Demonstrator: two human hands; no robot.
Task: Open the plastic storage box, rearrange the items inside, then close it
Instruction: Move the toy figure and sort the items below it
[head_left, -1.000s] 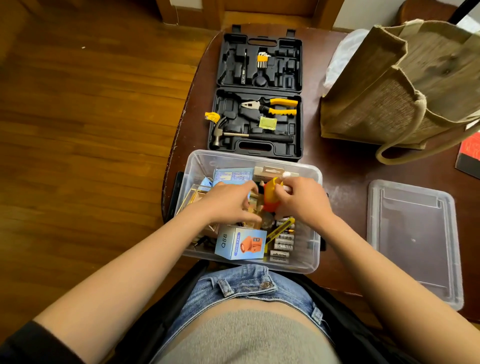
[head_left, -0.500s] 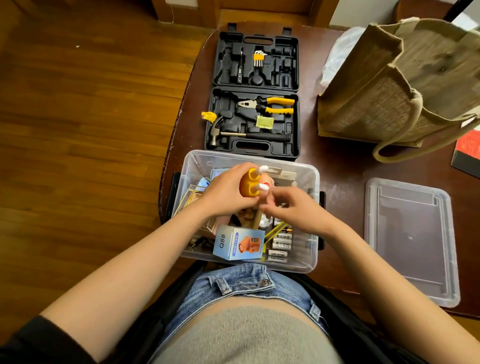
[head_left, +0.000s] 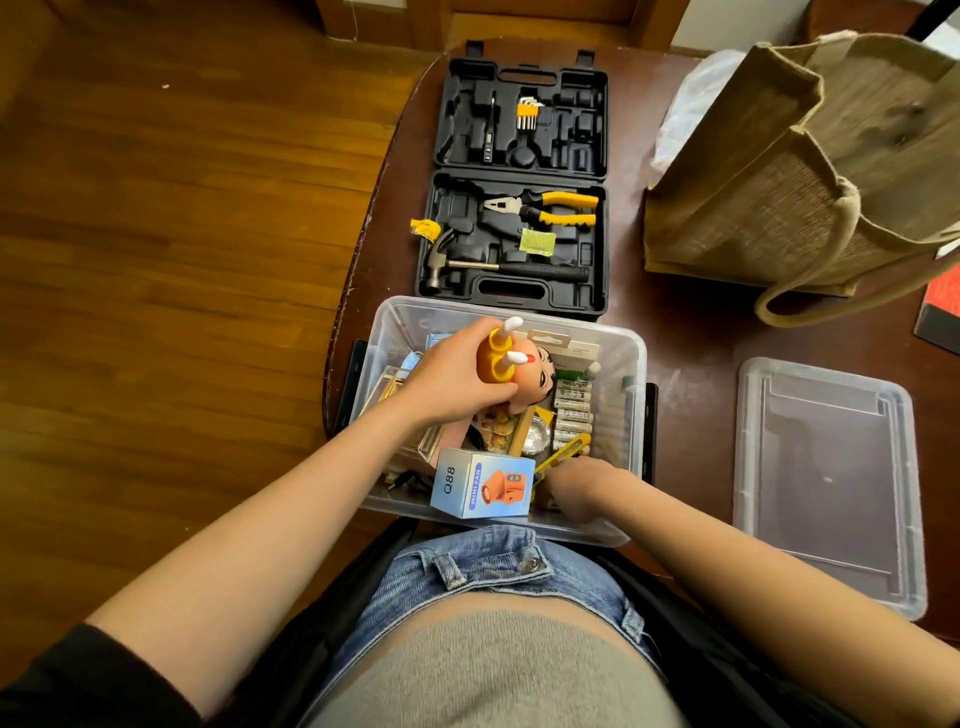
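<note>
Soft, even indoor light, moderately bright, with a warm sheen on the wooden floor (head_left: 156, 260) toward 9 o'clock. Shadows are faint and diffuse. The wide lens bows the frame's edges. Focus is sharp centrally, slightly softer at the corners.

- Left hand (head_left: 457, 384) grips orange toy figure (head_left: 511, 364) above clear storage box (head_left: 631, 374).
- Right hand (head_left: 579, 486) reaches down into box's near right corner, beside blue mini-fan carton (head_left: 480, 486).
- Lid (head_left: 826, 478) lies on desk (head_left: 691, 332), right of box.
- Open tool case (head_left: 519, 182) behind box.
</note>
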